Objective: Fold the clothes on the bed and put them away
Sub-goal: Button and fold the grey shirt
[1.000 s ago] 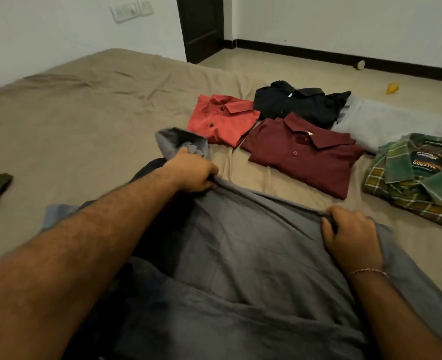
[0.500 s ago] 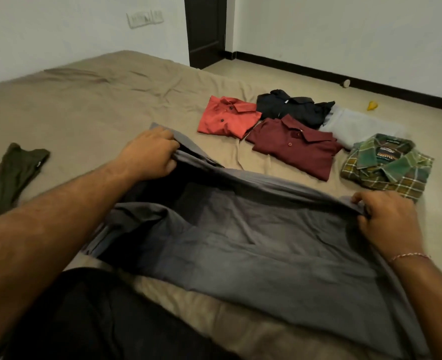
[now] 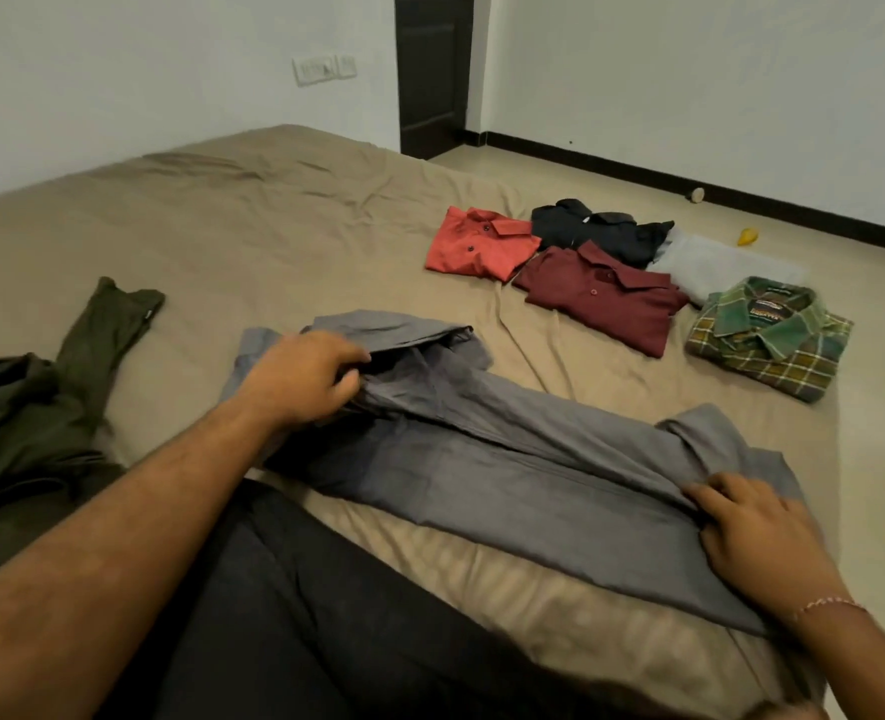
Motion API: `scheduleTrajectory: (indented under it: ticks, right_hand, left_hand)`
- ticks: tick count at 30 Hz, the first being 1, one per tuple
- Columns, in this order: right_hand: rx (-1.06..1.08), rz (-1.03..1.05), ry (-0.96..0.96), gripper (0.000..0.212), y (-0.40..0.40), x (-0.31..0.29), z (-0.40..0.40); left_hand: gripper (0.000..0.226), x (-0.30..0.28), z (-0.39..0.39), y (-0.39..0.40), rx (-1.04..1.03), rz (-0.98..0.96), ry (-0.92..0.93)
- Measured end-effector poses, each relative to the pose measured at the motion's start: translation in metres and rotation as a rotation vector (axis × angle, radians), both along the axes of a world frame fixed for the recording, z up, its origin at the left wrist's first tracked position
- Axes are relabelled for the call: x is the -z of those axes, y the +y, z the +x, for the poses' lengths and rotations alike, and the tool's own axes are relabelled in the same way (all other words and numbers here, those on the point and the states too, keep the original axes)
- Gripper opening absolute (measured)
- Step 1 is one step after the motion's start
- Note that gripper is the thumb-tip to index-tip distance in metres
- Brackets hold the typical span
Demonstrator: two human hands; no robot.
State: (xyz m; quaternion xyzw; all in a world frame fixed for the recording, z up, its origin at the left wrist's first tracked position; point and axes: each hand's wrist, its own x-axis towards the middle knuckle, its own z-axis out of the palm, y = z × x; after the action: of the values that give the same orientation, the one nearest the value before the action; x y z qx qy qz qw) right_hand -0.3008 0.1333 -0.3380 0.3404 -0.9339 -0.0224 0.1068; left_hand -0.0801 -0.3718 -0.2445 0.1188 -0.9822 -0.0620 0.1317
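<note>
A: What's the cloth like?
B: The grey shirt is soft, creased cotton, a long band across the tan bed.
A: And the hands?
B: The left hand pinches its far end; the right hand grips the near fold.

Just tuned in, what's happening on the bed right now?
A person is folding a grey shirt laid across the bed. The left hand pinches the fabric at one end and the right hand presses down the other end near the collar. Five folded garments already sit at the far right: an orange shirt, a dark one, a maroon polo, a pale grey piece and a green plaid shirt. An olive garment lies unfolded on the left.
</note>
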Motion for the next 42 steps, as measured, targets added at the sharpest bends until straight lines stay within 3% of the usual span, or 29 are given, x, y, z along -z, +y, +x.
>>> scheduleTrajectory:
  ticks: [2, 4, 6, 8, 10, 13, 18, 20, 23, 28, 31, 33, 35, 36, 39, 41, 42]
  right_hand:
    - [-0.004, -0.023, -0.045, 0.056, -0.016, -0.004, 0.015]
    - [-0.031, -0.065, -0.070, 0.062, -0.037, -0.006, 0.031]
    - [-0.108, -0.130, -0.104, 0.065, -0.071, -0.013, 0.050]
    - [-0.187, -0.198, -0.159, 0.067, -0.119, -0.020, 0.071]
    - [-0.284, -0.301, -0.250, 0.068, -0.172, -0.028, 0.096]
    - [-0.444, -0.389, -0.394, 0.065, -0.245, -0.035, 0.133]
    - [-0.523, -0.264, -0.574, 0.069, -0.321, -0.031, 0.158]
    - [-0.473, -0.223, -0.696, 0.077, -0.334, -0.020, 0.152]
    - [-0.381, -0.167, -0.805, 0.088, -0.344, -0.004, 0.140]
    - [-0.313, -0.255, -0.878, 0.090, -0.353, -0.014, 0.128]
    - [-0.301, -0.343, -1.059, 0.087, -0.351, -0.027, 0.121]
    - [-0.235, -0.573, -1.313, 0.073, -0.339, -0.045, 0.121]
    - [-0.185, -0.884, -1.577, 0.042, -0.314, -0.064, 0.124]
    - [-0.187, -1.069, -1.683, 0.039, -0.298, -0.072, 0.125]
    - [-0.263, -1.424, -1.932, 0.067, -0.216, -0.076, 0.103]
    - [-0.219, -1.495, -2.037, 0.092, -0.148, -0.074, 0.083]
    - [-0.173, -1.470, -2.034, 0.093, -0.120, -0.071, 0.076]
  left_hand:
    - [0.033, -0.004, 0.011, -0.016, -0.214, 0.146, 0.247]
    - [0.019, 0.001, 0.021, -0.038, -0.494, 0.287, 0.375]
    - [0.018, 0.012, 0.029, -0.057, -0.742, 0.416, 0.370]
    - [0.033, 0.030, 0.038, -0.074, -0.913, 0.507, 0.212]
    - [0.051, 0.046, 0.038, -0.083, -1.002, 0.586, 0.081]
    - [0.056, 0.061, 0.031, -0.090, -1.047, 0.671, 0.035]
    - [0.031, 0.080, 0.039, -0.103, -1.120, 0.695, 0.097]
    - [0.027, 0.073, 0.043, -0.100, -1.157, 0.725, 0.292]
    - [0.022, 0.042, 0.048, -0.086, -1.137, 0.683, 0.759]
    - [0.007, -0.003, 0.068, -0.045, -0.756, 0.704, 1.502]
    - [0.009, -0.033, 0.068, 0.018, -0.480, 0.652, 1.662]
    - [0.015, -0.039, 0.056, 0.062, -0.354, 0.645, 1.603]
    - [0.029, -0.035, 0.043, 0.109, -0.235, 0.658, 1.420]
    - [0.028, -0.028, 0.037, 0.132, -0.131, 0.625, 1.288]
    - [0.028, 0.003, 0.023, 0.191, 0.199, 0.291, 0.666]
    - [0.048, 0.021, 0.018, 0.215, 0.361, 0.140, 0.174]
    - [0.050, 0.029, 0.015, 0.221, 0.418, 0.124, 0.012]
